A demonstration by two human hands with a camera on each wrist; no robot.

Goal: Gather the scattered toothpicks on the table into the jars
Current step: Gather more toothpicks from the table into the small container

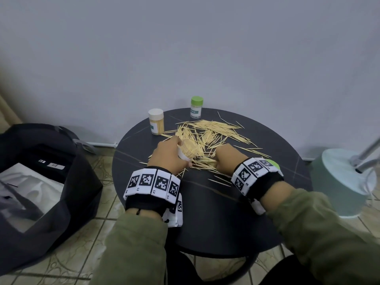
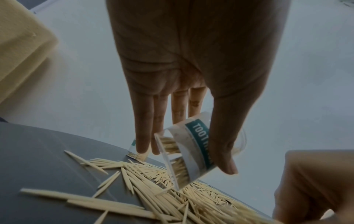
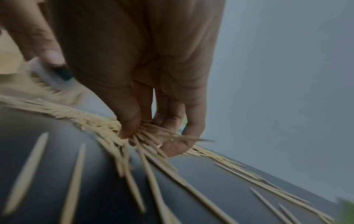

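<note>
A heap of wooden toothpicks (image 1: 207, 133) lies spread over the round dark table (image 1: 205, 212). My left hand (image 1: 168, 156) grips a clear open jar (image 2: 188, 149) with a teal label, tilted toward the heap and partly filled with toothpicks. My right hand (image 1: 226, 159) is down on the table just right of it, thumb and fingers pinching a bunch of toothpicks (image 3: 147, 136). A full jar with a pale lid (image 1: 156, 121) stands at the table's back left. A jar with a green lid (image 1: 196, 106) stands at the back middle.
A green lid (image 1: 272, 163) lies on the table behind my right wrist. A dark open bag (image 1: 41, 182) sits on the floor to the left. A pale green lamp base (image 1: 341, 182) stands at the right. The wall is close behind the table.
</note>
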